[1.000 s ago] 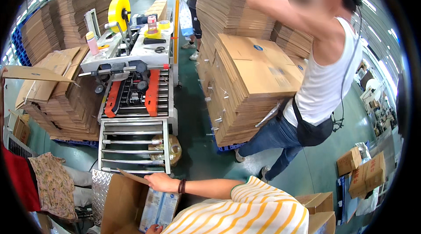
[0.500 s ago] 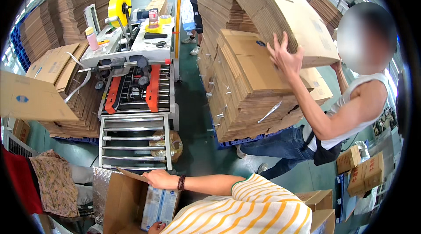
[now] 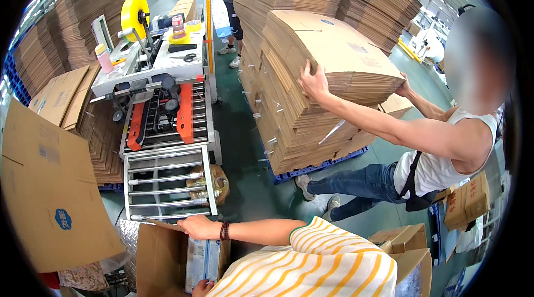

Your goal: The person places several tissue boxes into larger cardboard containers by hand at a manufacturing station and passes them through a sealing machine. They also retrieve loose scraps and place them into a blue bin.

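An open cardboard carton (image 3: 158, 258) stands at the lower middle, with a blue-and-white package (image 3: 203, 258) inside. My right hand (image 3: 199, 227), with a dark beaded bracelet at the wrist, reaches in from the right. Its fingers are closed over the carton's upper edge, beside a raised flap. Lower down, my left hand (image 3: 203, 287) shows only in part at the package's near end. The visible fingers are curled, and what they grip is hidden by my striped sleeve and body.
A roller conveyor (image 3: 169, 180) leads to a tape machine (image 3: 161, 91). On the right, a person in a white top has both hands on a cardboard stack (image 3: 328, 58) on a blue pallet. A large flat cardboard sheet (image 3: 55, 186) hangs at the left. Open cartons (image 3: 409, 250) stand lower right.
The person on the right has lowered a bundle of cardboard onto the stack. The sheet at the left has swung down and covers the patterned cloth. My hands stay at the carton.
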The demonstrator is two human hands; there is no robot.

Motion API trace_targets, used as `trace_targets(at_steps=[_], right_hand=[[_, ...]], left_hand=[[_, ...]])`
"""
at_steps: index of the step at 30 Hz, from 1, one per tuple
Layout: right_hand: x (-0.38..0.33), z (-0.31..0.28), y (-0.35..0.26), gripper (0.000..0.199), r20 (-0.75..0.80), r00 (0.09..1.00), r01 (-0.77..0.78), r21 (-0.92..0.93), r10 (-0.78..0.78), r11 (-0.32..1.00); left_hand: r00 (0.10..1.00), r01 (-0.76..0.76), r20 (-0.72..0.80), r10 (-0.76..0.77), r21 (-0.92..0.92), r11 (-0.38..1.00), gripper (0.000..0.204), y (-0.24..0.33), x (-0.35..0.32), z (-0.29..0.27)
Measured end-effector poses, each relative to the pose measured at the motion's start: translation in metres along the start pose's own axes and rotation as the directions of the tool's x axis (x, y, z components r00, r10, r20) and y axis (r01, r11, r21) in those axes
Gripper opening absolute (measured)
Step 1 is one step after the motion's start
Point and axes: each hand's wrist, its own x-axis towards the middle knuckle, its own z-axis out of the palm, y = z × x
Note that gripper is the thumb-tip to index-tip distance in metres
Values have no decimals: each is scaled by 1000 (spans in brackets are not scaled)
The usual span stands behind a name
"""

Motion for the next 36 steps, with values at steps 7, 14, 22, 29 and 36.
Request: trace_targets(at_steps=[7,14,22,29,36], right_hand=[[-1,7,4,16,-23,1000,-15,4,15,1000],[3,-4,3,19,36,997,-62,1,62,998],[3,-7,-1,27,48,998,-47,-11,48,999],[5,0,7,30,38,998,-45,-3,45,999],[8,10,10,30,12,1000,-25,-41,26,999]], left_hand=[[1000,-9,18,9,4,1000,50,-1,-1,1],[999,-24,-21,24,-11,1000,50,-2,-6,-12],[999,11,-39,-12,-15,1000,47,-5,-1,-4],[999,-20,-34,22,65,998,45,-9,0,-5],[998,44,-44,-42,62,997,49,-21,7,-4]])
